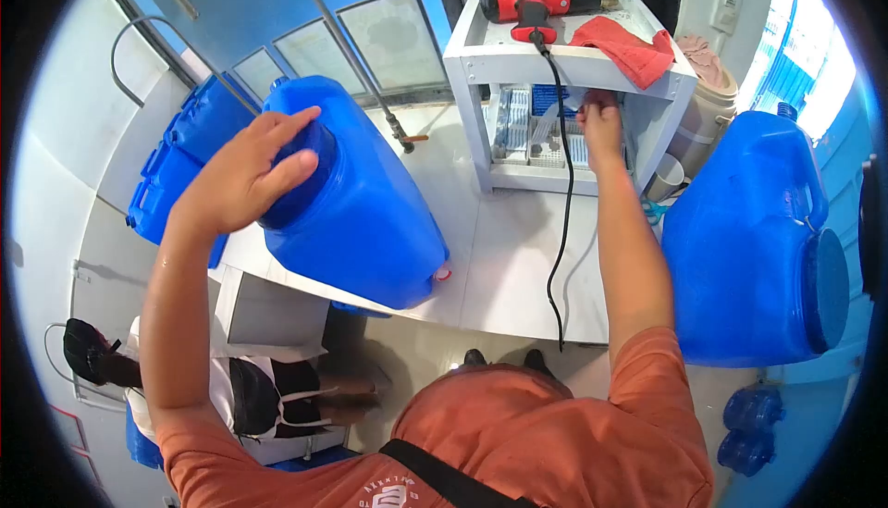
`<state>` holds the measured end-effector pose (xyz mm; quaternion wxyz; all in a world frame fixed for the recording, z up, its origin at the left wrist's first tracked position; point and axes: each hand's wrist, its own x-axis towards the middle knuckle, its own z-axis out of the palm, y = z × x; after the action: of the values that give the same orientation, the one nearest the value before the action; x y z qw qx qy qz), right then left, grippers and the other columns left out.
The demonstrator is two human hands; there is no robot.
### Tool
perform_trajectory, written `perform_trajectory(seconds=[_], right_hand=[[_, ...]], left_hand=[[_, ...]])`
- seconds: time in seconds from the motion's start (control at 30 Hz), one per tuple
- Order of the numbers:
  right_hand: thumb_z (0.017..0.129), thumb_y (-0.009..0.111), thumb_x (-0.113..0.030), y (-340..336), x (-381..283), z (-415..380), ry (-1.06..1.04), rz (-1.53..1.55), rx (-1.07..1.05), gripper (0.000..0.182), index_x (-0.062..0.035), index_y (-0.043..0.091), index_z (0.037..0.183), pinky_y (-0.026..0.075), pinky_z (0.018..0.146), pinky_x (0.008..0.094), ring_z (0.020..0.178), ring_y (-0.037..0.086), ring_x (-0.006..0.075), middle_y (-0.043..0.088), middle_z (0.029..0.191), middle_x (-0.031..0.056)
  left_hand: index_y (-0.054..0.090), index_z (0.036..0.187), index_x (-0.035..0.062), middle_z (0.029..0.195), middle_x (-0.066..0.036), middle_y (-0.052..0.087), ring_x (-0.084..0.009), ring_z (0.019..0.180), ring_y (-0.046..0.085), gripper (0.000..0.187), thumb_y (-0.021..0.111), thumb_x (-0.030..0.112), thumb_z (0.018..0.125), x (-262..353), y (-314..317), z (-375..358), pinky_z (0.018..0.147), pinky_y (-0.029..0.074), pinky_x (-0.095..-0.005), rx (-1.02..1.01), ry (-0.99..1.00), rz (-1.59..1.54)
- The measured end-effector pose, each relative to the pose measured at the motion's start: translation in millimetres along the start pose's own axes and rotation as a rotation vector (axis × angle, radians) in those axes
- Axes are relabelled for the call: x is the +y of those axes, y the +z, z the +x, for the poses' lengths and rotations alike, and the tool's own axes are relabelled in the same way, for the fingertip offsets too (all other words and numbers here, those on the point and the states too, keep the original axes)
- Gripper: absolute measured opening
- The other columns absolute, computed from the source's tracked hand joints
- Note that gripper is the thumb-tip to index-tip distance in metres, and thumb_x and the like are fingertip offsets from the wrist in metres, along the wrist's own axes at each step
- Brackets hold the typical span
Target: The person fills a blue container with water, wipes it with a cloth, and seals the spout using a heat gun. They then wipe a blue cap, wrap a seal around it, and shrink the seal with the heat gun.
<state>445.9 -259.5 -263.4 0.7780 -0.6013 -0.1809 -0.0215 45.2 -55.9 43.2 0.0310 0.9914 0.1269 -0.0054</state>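
Observation:
My left hand (pixel 245 170) lies over the top of a large blue water container (pixel 370 203), its thumb and fingers spread beside the dark blue screw cap (pixel 310 161). The container stands on the white counter with a small red-and-white spout piece (pixel 442 273) low on its side. My right hand (pixel 601 124) reaches into the lower shelf of a white stand (pixel 569 64). Its fingers are drawn together near a whitish, see-through strip (pixel 555 115) and the small packets stored there; I cannot tell what they hold.
A red heat gun (pixel 536 1) lies on the stand, its black cord (pixel 562 230) hanging across the counter (pixel 499 258). Beside it is a red cloth (pixel 629 48). Another blue container (pixel 749 240) stands at right. A metal tap (pixel 400 133) is behind. A person (pixel 250 392) is at lower left.

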Motion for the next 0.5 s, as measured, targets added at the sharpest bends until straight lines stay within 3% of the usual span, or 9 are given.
perform_trajectory(seconds=[0.03,0.07,0.1,0.2,0.27,0.33,0.4,0.43,0.5], right_hand=[[0.101,0.054,-0.015,-2,-12,-8,0.009,-0.008,-0.01,0.014,-0.0075,0.059,0.112,0.046,0.062,0.0235,0.069,0.053,0.0083,0.058,0.086,0.0001],[0.1,0.055,-0.018,-6,-24,-20,-0.011,-0.046,0.0,0.015,-0.0055,0.06,0.108,0.046,0.067,0.0256,0.074,0.055,0.0102,0.059,0.087,0.0025],[0.099,0.057,-0.02,-8,-31,-29,-0.033,-0.081,0.013,0.018,-0.0035,0.061,0.105,0.047,0.072,0.0277,0.079,0.058,0.0122,0.06,0.087,0.0049],[0.096,0.062,-0.016,-34,-41,-70,-0.312,-0.358,0.071,0.016,-0.0033,0.061,0.104,0.044,0.087,0.0316,0.098,0.055,0.0189,0.058,0.101,0.0097],[0.094,0.063,-0.011,-47,-61,-103,-0.62,-0.448,0.148,0.01,-0.0029,0.06,0.1,0.043,0.091,0.0317,0.102,0.054,0.0209,0.057,0.107,0.0115],[0.094,0.061,-0.008,-57,-76,-127,-0.562,-0.206,0.076,0.008,-0.0017,0.058,0.098,0.042,0.094,0.032,0.101,0.054,0.0215,0.058,0.106,0.0112],[0.094,0.06,-0.007,-59,-94,-148,-0.497,-0.2,0.081,0.008,-0.001,0.057,0.099,0.042,0.094,0.0323,0.1,0.054,0.0208,0.058,0.106,0.0108],[0.095,0.059,-0.006,-58,-101,-154,-0.449,-0.195,0.09,0.008,-0.0003,0.057,0.099,0.041,0.094,0.0325,0.1,0.054,0.0201,0.058,0.106,0.0104],[0.097,0.058,-0.007,-57,-107,-160,-0.495,-0.22,0.071,0.009,-0.0001,0.055,0.102,0.042,0.092,0.0308,0.099,0.054,0.017,0.059,0.106,0.0094]], left_hand=[[0.048,0.146,0.0075,0.139,-0.023,0.051,-0.0384,0.129,0.049,0.075,0.041,0.063,0.097,2,1,-3,0.11,0.036,-0.043,-0.002,-0.12,0.08],[0.05,0.143,0.0073,0.127,-0.024,0.06,-0.0394,0.118,0.056,0.069,0.041,0.06,0.1,-3,6,-3,0.103,0.042,-0.0438,0.102,-0.08,0.244],[0.05,0.143,0.0073,0.127,-0.024,0.06,-0.0394,0.118,0.056,0.069,0.041,0.06,0.1,-6,4,-1,0.103,0.042,-0.0438,0.1,-0.085,0.239],[0.049,0.145,0.0096,0.11,-0.02,0.069,-0.0368,0.105,0.064,0.072,0.046,0.063,0.097,-4,-14,-1,0.094,0.047,-0.0458,-0.076,-0.268,0.226],[0.046,0.148,0.0105,0.118,-0.021,0.066,-0.0359,0.111,0.061,0.081,0.05,0.069,0.091,-10,-20,-8,0.097,0.046,-0.0454,-0.074,-0.325,0.139],[0.043,0.15,0.0114,0.125,-0.021,0.062,-0.035,0.118,0.058,0.091,0.053,0.074,0.086,-27,-18,-9,0.1,0.044,-0.0449,-0.085,-0.377,0.051],[0.036,0.154,0.0116,0.141,-0.02,0.049,-0.0359,0.129,0.048,0.108,0.059,0.081,0.075,-52,-3,-2,0.107,0.038,-0.0451,0.121,0.448,0.079],[0.036,0.154,0.0116,0.141,-0.02,0.049,-0.0359,0.129,0.048,0.108,0.059,0.081,0.075,-51,-1,-2,0.107,0.038,-0.0451,0.121,0.441,0.078],[0.036,0.154,0.0105,0.15,-0.02,0.036,-0.039,0.135,0.039,0.112,0.059,0.082,0.071,-35,8,4,0.112,0.031,-0.0473,-0.058,0.306,-0.002]])
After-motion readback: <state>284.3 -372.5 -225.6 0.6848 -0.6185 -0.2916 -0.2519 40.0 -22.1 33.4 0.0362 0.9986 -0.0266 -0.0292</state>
